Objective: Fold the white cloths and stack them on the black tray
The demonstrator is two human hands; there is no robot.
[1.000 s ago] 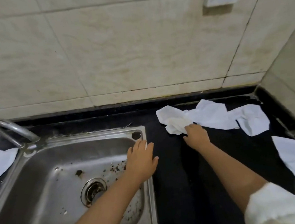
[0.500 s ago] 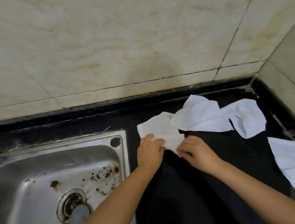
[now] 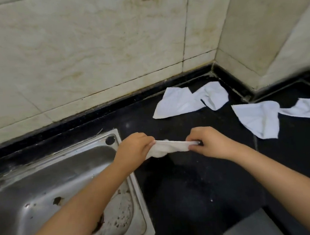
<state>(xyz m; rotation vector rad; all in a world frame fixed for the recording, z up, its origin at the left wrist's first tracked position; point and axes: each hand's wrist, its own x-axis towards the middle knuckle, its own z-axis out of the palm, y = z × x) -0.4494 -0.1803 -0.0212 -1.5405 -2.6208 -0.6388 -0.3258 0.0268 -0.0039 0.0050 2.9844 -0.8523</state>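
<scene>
Two hands hold one white cloth [image 3: 169,148] stretched between them above the black counter [image 3: 194,189], just right of the sink [image 3: 134,184]. The left hand [image 3: 134,149] grips its left end with fingers curled round the bunched fabric, and the right hand [image 3: 209,143] pinches the right end between thumb and fingertips. Both forearms reach forward from the bottom of the view, converging slightly, with the wrists roughly level and the backs of the hands turned up. The cloth sags a little in the middle and looks crumpled rather than flat, so the step in hand seems to be the opening of a fold: drawing the cloth taut before it is laid down. The next move probably calls for spreading it flat on the counter, or bringing its ends together, with the edges matched. Other white cloths lie unfolded farther off: a crumpled pair [image 3: 190,101] near the back wall and another cloth [image 3: 259,117] to the right. A grey flat edge [image 3: 254,228] shows at the bottom right; whether it belongs to the tray cannot be told, and no folded stack is in sight, so most of the task appears to remain.
</scene>
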